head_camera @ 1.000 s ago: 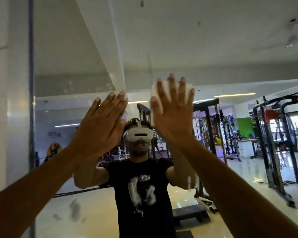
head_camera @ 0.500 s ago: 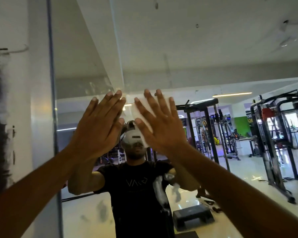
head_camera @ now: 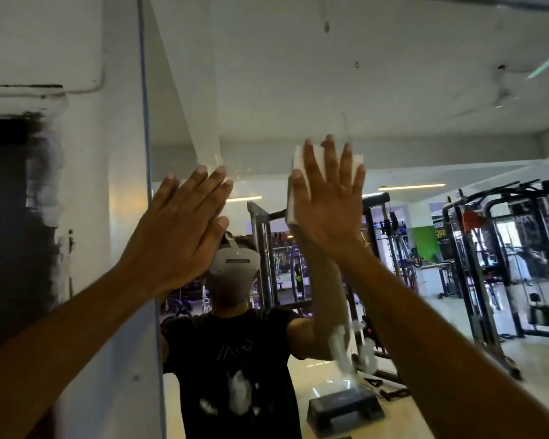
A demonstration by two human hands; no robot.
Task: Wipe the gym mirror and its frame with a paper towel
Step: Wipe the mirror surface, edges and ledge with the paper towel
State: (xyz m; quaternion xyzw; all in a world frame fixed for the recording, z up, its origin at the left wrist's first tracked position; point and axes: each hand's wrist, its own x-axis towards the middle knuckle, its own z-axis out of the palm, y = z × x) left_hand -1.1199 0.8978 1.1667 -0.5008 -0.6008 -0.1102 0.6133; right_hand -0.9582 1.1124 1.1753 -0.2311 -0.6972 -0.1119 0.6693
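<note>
Both hands are raised flat: right hand (head_camera: 325,213) presses paper towel (head_camera: 298,185) to mirror (head_camera: 393,122); left hand (head_camera: 178,236) holds nothing.

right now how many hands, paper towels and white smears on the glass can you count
bare hands: 2, left hand flat by the mirror's edge, right hand pressing the towel
folded white paper towel: 1
white smear patches low on the large wall mirror: 3, clearest at
total: 6

Gym: mirrored weight racks (head_camera: 488,264), cable machines (head_camera: 374,248).
</note>
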